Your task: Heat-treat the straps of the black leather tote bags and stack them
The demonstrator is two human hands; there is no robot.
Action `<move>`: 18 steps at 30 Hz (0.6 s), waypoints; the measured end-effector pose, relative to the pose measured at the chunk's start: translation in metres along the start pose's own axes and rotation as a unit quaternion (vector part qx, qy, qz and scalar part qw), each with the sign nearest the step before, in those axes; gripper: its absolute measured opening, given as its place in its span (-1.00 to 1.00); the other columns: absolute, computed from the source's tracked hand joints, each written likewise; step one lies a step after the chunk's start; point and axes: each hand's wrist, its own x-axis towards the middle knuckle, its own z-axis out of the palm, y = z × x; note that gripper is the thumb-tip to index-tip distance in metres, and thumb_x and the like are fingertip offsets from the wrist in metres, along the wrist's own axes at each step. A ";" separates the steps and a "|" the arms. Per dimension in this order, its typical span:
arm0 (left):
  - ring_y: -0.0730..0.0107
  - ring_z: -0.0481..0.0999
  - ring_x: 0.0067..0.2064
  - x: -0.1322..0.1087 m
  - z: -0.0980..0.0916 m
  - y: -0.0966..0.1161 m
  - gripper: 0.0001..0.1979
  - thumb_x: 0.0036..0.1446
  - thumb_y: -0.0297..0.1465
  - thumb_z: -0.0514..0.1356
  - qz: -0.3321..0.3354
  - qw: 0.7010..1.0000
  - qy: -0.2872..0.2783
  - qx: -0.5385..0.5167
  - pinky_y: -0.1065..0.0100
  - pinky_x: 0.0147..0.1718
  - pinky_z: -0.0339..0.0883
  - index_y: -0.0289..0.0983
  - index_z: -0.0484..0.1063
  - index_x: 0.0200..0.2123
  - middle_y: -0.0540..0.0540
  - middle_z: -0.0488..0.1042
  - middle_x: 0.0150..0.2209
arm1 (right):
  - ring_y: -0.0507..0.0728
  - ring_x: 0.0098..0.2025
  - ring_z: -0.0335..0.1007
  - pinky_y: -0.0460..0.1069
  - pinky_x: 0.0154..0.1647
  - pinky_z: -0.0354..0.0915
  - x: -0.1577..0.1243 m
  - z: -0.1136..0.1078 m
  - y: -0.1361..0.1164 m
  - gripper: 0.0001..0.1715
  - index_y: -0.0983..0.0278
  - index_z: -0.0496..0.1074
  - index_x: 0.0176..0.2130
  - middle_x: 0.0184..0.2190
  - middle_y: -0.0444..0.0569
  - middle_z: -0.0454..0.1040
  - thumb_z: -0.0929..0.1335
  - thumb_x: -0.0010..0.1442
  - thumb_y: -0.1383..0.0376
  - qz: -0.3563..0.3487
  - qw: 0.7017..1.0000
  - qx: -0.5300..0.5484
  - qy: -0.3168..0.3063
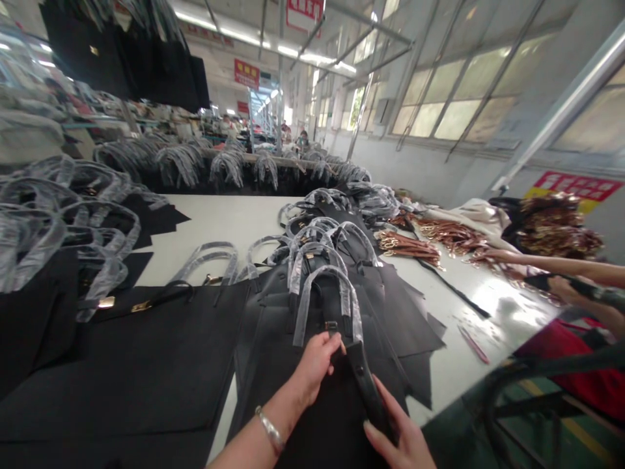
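Observation:
In front of me, black bag panels [332, 404] lie in an overlapping pile, their looped handles [329, 273] wrapped in clear plastic. My left hand [317, 365], a silver bracelet on its wrist, pinches at a short black strap just below a small metal buckle [331, 325]. Fingers of my right hand [398, 433] wrap round a long black piece [364, 378] with a round dot on its side; I cannot tell whether it is a strap or a tool. Its upper end meets my left fingertips, where a small copper-coloured bit shows.
More black panels [146, 365] with wrapped handles are stacked at left. Brown straps with gold clasps [410, 247] lie in bundles at right, near a pink pen-like item [473, 344]. Another person's arms [576, 267] reach over the white table [508, 326] from the right, above a dark chair frame [498, 404].

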 end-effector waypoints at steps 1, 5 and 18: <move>0.56 0.24 -0.51 -0.002 -0.001 0.000 -0.58 -0.02 -0.02 0.22 0.014 1.000 -0.008 0.011 0.53 -0.65 -0.02 -0.32 0.36 -0.46 0.00 0.34 -0.49 | 0.28 0.25 0.20 0.15 0.27 0.14 -0.001 0.001 -0.002 -0.18 0.34 0.16 0.29 0.23 0.15 0.28 0.36 0.18 0.04 0.002 1.000 0.000 0.002; 0.55 0.19 -0.56 -0.003 -0.006 -0.003 -0.60 0.07 -0.07 0.15 0.028 0.998 -0.021 0.043 0.51 -0.66 -0.08 -0.29 0.37 -0.24 0.03 0.35 -0.51 | 0.26 0.27 0.16 0.14 0.29 0.10 -0.002 0.003 -0.003 -0.19 0.33 0.16 0.29 0.24 0.13 0.27 0.36 0.18 0.05 0.004 1.000 -0.012 0.010; 0.02 0.36 0.02 -0.012 -0.039 0.012 -0.84 0.11 -0.36 0.17 0.149 0.790 0.242 0.544 0.13 0.02 0.18 -0.31 0.39 -0.24 -0.27 0.36 -0.03 | 0.32 0.22 0.23 0.14 0.24 0.19 -0.004 0.001 0.011 -0.13 0.35 0.20 0.26 0.18 0.14 0.35 0.39 0.11 -0.01 0.023 1.000 -0.006 0.016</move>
